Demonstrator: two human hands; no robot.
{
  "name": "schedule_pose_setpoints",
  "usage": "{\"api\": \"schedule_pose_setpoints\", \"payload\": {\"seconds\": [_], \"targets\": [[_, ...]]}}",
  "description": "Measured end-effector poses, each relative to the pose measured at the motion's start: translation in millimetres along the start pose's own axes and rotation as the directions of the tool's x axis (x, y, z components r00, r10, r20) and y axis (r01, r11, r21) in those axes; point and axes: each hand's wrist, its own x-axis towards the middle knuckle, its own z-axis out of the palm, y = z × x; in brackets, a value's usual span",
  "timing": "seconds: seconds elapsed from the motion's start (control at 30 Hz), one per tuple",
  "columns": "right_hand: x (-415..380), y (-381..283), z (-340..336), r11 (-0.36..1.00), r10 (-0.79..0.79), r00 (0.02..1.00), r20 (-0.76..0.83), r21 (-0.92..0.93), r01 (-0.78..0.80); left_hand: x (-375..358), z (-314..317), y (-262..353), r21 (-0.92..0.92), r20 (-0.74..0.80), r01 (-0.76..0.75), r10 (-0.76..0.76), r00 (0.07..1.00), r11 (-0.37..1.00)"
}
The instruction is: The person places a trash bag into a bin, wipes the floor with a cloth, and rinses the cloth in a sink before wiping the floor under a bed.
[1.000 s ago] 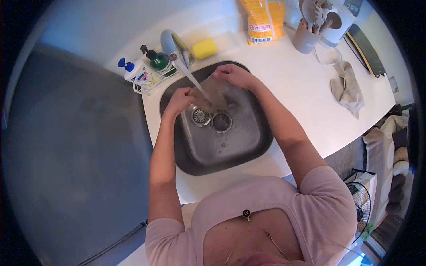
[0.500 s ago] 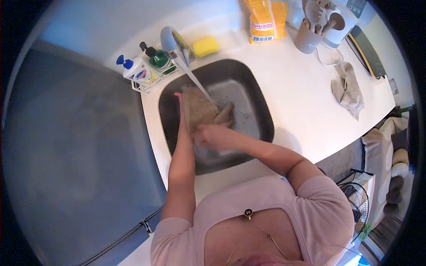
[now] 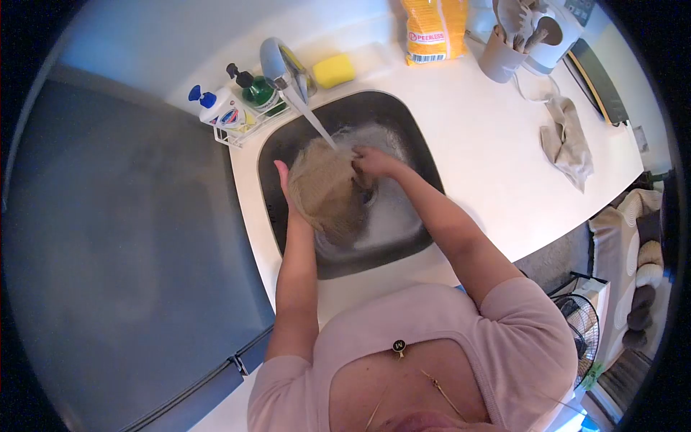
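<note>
A brown cloth (image 3: 327,191) is spread out under the running water of the faucet (image 3: 279,68), inside the dark sink (image 3: 425,158). At the cloth's left edge is my left hand (image 3: 285,183), its thumb raised and its other fingers hidden behind the fabric. My right hand (image 3: 374,163) has its fingers closed on the cloth's upper right edge, close to the stream. The cloth looks wet and hangs down toward the sink bottom, its lower part darker.
Behind the sink are a yellow sponge (image 3: 334,70) and a rack with a white bottle (image 3: 224,111) and a green bottle (image 3: 258,93). Further right stand a yellow bag (image 3: 435,32), a utensil holder (image 3: 500,59) and a crumpled beige cloth (image 3: 566,142).
My right hand has moved up and right, from low in the sink to the cloth's upper right edge. The cloth, bunched before, is now spread wider.
</note>
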Motion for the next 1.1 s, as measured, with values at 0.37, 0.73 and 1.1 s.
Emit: {"api": "schedule_pose_setpoints", "payload": {"seconds": [0.37, 0.73, 1.1], "targets": [[-25.0, -51.9, 82.1, 0.939, -0.343, 0.907, -0.243, -0.102, 0.328, 33.0, -109.1, -49.7, 0.116, 0.261, -0.214, 0.178, 0.949, 0.970], [5.9, -13.0, 8.4, 0.977, -0.214, 0.976, 0.040, 0.011, 0.214, 44.5, -44.7, -14.4, 0.614, -0.418, 0.166, 0.140, 0.897, 0.772], [-7.9, -57.8, 5.0, 0.932, 0.037, 0.938, -0.345, 0.351, 0.092, 40.9, -49.6, -36.4, 0.197, -0.433, 0.065, 0.027, 0.901, 0.978]]}}
